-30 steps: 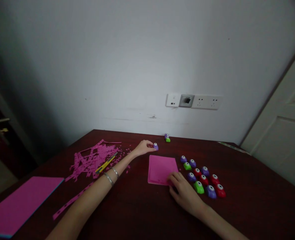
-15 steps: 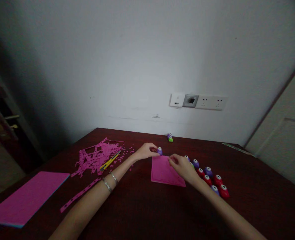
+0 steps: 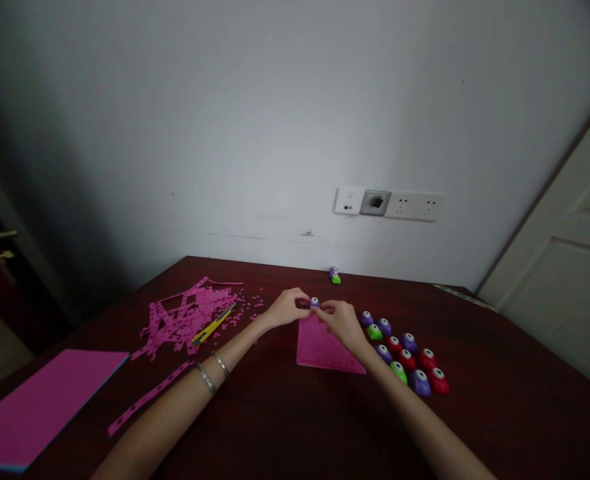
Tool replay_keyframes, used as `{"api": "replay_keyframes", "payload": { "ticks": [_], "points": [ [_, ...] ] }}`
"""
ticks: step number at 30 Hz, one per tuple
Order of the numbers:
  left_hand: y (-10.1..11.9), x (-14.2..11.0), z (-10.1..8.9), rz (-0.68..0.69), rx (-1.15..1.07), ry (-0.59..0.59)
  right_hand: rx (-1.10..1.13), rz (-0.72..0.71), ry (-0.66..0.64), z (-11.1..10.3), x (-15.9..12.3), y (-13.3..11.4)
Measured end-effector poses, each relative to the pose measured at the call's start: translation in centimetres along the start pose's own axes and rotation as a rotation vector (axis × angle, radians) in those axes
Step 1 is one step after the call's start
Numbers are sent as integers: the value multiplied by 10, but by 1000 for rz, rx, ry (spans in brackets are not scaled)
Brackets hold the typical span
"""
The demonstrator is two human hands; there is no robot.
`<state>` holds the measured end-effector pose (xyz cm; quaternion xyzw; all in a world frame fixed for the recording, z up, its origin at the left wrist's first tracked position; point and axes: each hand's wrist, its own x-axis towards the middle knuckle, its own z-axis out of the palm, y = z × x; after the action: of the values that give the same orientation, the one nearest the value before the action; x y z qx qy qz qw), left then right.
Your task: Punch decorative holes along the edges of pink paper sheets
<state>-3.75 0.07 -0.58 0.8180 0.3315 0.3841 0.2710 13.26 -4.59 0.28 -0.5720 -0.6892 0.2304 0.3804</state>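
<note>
Small purple punch [image 3: 315, 304] with a white ringed top, upright at the far edge of a pink sheet [image 3: 327, 348], between my two hands. I judge its body to be light, rigid, smooth plastic, a little slippery but not fragile, best held low on its sides, with the top left free. The sheet looks thin and flexible; it would crease if squeezed or pushed from one corner, and is better taken flat by its edge. My left hand [image 3: 285, 309] comes in from the left, its wrist low, with thumb and forefinger pinching the punch at its side. My right hand [image 3: 343, 323] reaches in from the near right above the sheet, forearm slanting across the desk [image 3: 275, 413], thumb and forefinger drawn close together at the punch; I cannot tell whether these fingers grip the punch, the paper's edge or both. To the right of the sheet stands a group of red, green and purple punches [image 3: 407, 360]. To the left lie a yellow cutter [image 3: 213, 325], punched pink strips [image 3: 187, 317] and a larger pink stack [image 3: 52, 403] with a blue edge.
</note>
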Motion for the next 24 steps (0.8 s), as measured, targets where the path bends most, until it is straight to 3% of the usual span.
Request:
{"api": "replay_keyframes", "payload": {
  "ticks": [11, 16, 19, 24],
  "points": [
    [19, -5, 13, 85, 367, 52, -80, 88, -44, -1, 9, 5],
    [22, -3, 9, 105, 378, -72, -147, 73, -27, -11, 5, 2],
    [16, 0, 1, 124, 319, -160, -184, 29, -16, -18, -2, 3],
    [-8, -9, -1, 38, 429, -165, -213, -57, -37, -24, -28, 13]
  ]
}}
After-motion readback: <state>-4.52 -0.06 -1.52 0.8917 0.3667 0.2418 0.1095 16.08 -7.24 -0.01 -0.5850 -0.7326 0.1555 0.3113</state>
